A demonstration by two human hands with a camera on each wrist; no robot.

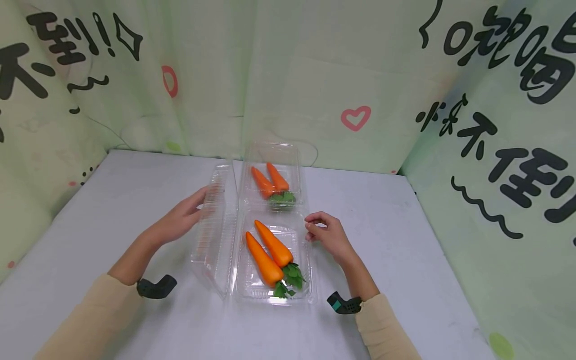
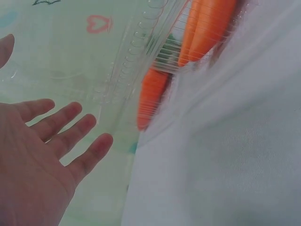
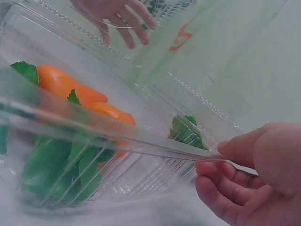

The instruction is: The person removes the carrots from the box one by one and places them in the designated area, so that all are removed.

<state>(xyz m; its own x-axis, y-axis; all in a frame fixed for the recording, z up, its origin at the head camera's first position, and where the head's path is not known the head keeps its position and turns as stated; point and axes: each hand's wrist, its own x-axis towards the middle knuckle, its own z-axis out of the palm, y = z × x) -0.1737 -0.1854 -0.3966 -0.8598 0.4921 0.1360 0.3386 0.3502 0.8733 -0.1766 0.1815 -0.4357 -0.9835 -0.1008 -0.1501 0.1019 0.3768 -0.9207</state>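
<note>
Over white table (image 1: pixel 396 250), pinching clear box (image 1: pixel 295 237) of carrots (image 1: pixel 264 261) with right hand (image 1: pixel 328 234) at two o'clock, left hand (image 1: pixel 181 216) spread at ten.

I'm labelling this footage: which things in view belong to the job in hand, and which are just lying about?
Likely in the job:
near clear box, pinched by the right grip
its two orange carrots
raised lid, beside the left grip

Apparently just lying about:
far box
the carrots within

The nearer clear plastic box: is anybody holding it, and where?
The right hand pinches the right rim of the clear rectangular plastic box near its far corner. The left hand, fingers straight beside the raised clear lid, grips nothing.
</note>
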